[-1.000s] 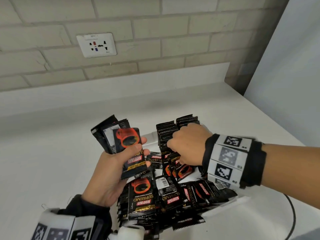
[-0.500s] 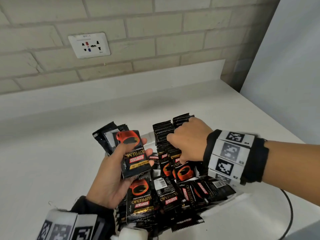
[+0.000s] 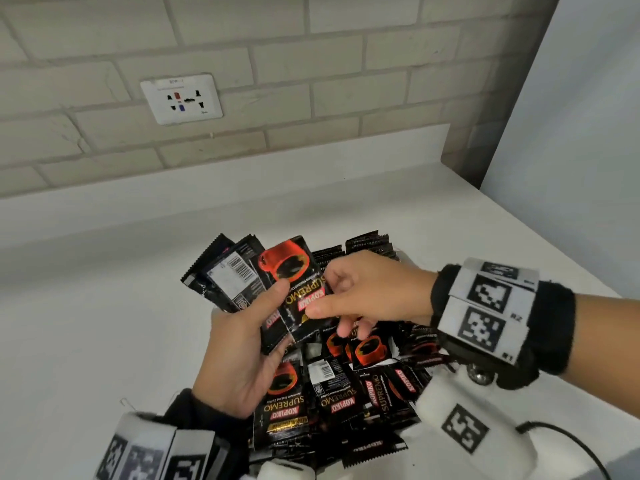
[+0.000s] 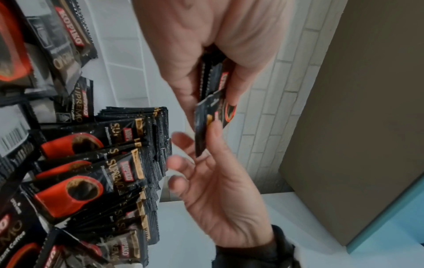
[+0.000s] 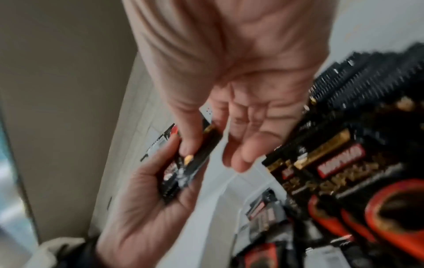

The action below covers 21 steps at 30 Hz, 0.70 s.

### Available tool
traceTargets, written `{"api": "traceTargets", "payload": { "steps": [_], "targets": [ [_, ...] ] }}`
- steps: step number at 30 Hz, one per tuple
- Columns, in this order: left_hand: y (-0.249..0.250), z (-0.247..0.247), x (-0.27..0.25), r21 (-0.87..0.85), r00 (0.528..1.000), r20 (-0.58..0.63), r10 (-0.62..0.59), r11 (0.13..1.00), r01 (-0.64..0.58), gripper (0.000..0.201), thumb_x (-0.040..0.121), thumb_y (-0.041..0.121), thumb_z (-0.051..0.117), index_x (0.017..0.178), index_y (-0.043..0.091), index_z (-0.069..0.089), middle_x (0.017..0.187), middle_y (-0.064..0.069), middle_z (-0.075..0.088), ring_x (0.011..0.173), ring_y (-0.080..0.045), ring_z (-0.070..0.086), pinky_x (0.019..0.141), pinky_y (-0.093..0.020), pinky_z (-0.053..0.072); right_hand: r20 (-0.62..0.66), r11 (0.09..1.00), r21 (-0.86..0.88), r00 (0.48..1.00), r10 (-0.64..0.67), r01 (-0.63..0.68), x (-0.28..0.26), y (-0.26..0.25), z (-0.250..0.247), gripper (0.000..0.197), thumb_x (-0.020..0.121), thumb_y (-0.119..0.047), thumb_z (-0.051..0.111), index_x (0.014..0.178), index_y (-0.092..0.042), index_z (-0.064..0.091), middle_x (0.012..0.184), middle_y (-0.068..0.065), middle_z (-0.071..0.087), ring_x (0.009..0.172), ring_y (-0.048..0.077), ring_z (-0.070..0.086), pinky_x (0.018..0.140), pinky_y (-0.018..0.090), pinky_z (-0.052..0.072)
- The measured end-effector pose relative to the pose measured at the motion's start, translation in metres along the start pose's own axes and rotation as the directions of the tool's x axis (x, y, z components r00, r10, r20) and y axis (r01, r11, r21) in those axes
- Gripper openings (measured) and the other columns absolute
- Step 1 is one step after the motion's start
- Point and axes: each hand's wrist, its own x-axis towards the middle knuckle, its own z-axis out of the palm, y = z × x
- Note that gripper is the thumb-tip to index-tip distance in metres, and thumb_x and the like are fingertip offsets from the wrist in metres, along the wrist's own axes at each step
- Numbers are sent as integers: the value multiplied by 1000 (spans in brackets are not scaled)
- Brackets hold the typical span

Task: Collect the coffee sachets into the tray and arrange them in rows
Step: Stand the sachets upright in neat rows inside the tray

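Note:
My left hand (image 3: 249,327) holds a fanned bunch of black coffee sachets (image 3: 235,275) upright above the tray. The front sachet (image 3: 294,282), with a red cup printed on it, is pinched between the thumb and forefinger of my right hand (image 3: 337,294). The left wrist view shows that pinch on the sachet (image 4: 206,116) edge-on. Below, loose sachets (image 3: 332,393) lie jumbled in the white tray (image 3: 403,261), which is mostly hidden. Upright rows of sachets (image 3: 367,242) stand at its far end.
The tray sits on a white counter (image 3: 104,306) against a brick wall with a socket (image 3: 181,102). A pale panel (image 3: 571,133) closes off the right side. A black cable (image 3: 571,441) runs along the counter's front right.
My right hand has left the upright rows in the tray and come across to the left hand's bunch, where it now pinches the front sachet. The left hand kept its hold.

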Motion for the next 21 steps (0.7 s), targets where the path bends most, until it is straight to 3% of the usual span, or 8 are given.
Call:
{"api": "traceTargets", "payload": {
  "steps": [4,6,8,10,12,15,18,21],
  "targets": [
    [3,-2,-1,-27,999,14,47,999,-47,36,71,15,58,106,7,62,86,-9,74,73,-20,72,55,-32,59,-180,959,264,982,-56,103,-3,-4,-20,14,81,-10,66,87,-12,54,77,4,66,60,12,62,56,21,55],
    [6,-8,0,-63,1000,-3,21,998,-21,24,78,19,56,100,11,61,92,-8,74,79,-21,72,60,-36,59,-281,957,225,953,-115,182,-9,-10,-37,13,81,-7,65,86,-14,56,77,2,66,58,10,63,56,21,55],
    [7,-15,2,-77,1000,-17,-13,997,11,20,88,22,51,101,11,61,94,-9,74,81,-23,72,62,-39,59,-318,976,18,926,-202,219,-17,-14,-50,16,83,-6,64,83,-21,57,82,-2,64,58,6,62,55,18,53],
    [8,-21,3,-86,999,-16,-46,995,44,24,93,23,44,106,10,60,99,-12,73,82,-27,72,64,-41,58,-282,929,-310,913,-295,204,-23,-16,-59,20,85,-9,63,86,-28,56,85,-12,61,62,-3,57,58,14,47],
    [8,-24,4,-84,997,-16,-75,994,73,29,94,22,40,108,8,60,102,-14,72,83,-29,71,65,-43,58,-198,812,-558,924,-328,169,-27,-15,-61,26,86,-14,61,97,-35,50,85,-23,53,67,-9,50,61,9,36],
    [7,-25,5,-63,995,-23,-96,993,95,29,93,20,39,107,7,61,103,-14,71,81,-30,71,66,-44,58,-75,712,-678,946,-315,183,-27,-10,-53,28,85,-18,62,106,-30,47,78,-19,52,57,-9,49,53,7,34],
    [7,-26,7,-46,995,-33,-94,995,93,28,93,19,40,103,7,63,102,-13,71,79,-28,71,65,-43,58,42,585,-785,959,-281,206,-22,-2,-44,19,86,-26,61,93,-31,44,66,-16,44,55,-1,44,55,16,32],
    [8,-27,7,-27,995,-41,-90,996,89,28,93,19,40,105,7,63,99,-11,71,80,-27,71,62,-41,59,118,489,-851,977,-179,193,-13,7,-33,24,87,-26,61,82,-31,38,69,-16,40,64,0,38,62,23,34]
  ]
}}
